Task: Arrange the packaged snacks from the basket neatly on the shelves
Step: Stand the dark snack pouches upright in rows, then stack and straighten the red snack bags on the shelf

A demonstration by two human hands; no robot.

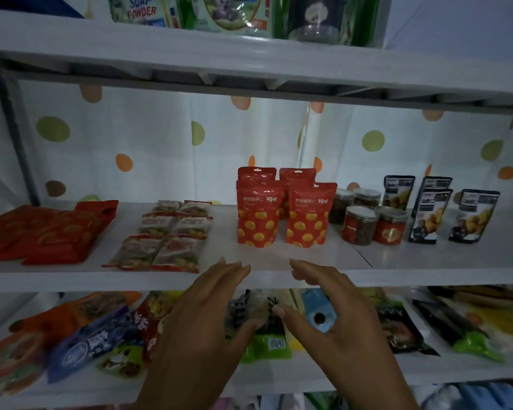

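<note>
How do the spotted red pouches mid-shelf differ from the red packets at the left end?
The red stand-up pouches with yellow spots stand upright; the flat red packets at the left end lie flat. The pouches stand in two rows, front and back; the packets overlap in a loose pile. Both are red and sit on the white middle shelf.

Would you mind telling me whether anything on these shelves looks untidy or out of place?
Yes. On the middle shelf, the flat red packs at the left lie fanned and overlapping, unlike the squared rows of red pouches and jars further right. On the lower shelf, mixed packets lie jumbled at differing angles.
</note>
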